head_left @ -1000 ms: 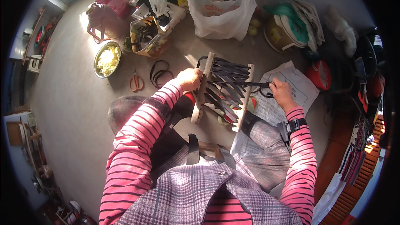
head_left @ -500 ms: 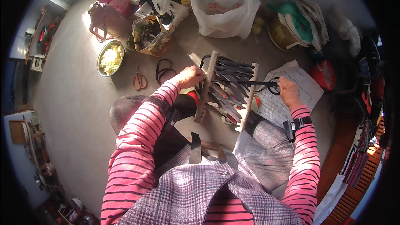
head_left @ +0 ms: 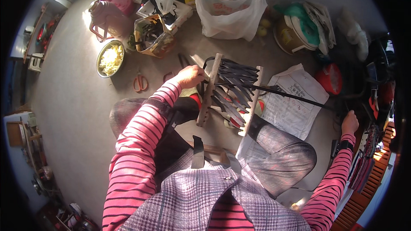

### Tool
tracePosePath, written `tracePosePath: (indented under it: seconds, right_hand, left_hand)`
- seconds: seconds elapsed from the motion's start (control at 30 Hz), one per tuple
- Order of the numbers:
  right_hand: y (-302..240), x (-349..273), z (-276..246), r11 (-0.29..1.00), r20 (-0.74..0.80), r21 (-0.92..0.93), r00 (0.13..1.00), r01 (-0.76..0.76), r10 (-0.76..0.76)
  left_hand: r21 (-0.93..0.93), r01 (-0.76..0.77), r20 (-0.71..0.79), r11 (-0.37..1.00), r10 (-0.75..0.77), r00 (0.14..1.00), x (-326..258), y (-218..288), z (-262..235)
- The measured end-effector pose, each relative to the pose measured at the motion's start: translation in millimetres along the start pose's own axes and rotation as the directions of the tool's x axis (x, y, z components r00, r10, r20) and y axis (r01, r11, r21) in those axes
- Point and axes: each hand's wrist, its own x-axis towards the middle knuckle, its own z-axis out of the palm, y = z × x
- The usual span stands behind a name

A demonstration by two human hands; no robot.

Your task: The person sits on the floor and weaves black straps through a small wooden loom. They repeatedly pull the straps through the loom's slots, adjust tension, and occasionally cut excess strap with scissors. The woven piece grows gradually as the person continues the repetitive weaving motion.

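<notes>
A small wooden frame with two notched bars stands between my legs, its left bar [head_left: 208, 96] and right bar [head_left: 251, 102] joined by crisscrossed black webbing [head_left: 237, 75]. My left hand [head_left: 191, 76] is closed beside the left bar; what its fingertips pinch is hidden. A single black strap [head_left: 295, 97] runs taut from the webbing over the right bar, out to the far right. There my right hand [head_left: 350, 122] is closed around the strap's end part, well away from the frame.
Orange-handled scissors [head_left: 140, 83] and a bowl of yellowish pieces [head_left: 110, 58] lie to the left. A printed white sheet [head_left: 295, 102] is on the floor under the strap. Farther back are a box [head_left: 155, 38], a white plastic bag [head_left: 231, 15], a bucket [head_left: 293, 34] and a red container [head_left: 329, 78].
My right hand has swung out to the right and nearer to me, drawing a longer length of strap across the right bar. My left hand has shifted slightly left, still beside the left bar.
</notes>
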Motion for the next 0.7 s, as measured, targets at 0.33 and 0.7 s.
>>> tracePosePath:
  seconds: [0.33,0.7]
  right_hand:
    - [-211,-34,-44,0.496,-0.046,0.804,0.865,0.328,-0.499]
    - [-338,-63,-102,0.101,0.037,0.993,0.632,0.067,-0.774]
  left_hand:
    - [0.07,0.078,0.034,0.994,-0.08,0.996,0,15,-5]
    - [0.095,0.018,0.015,0.995,-0.02,1.0,1,11,-4]
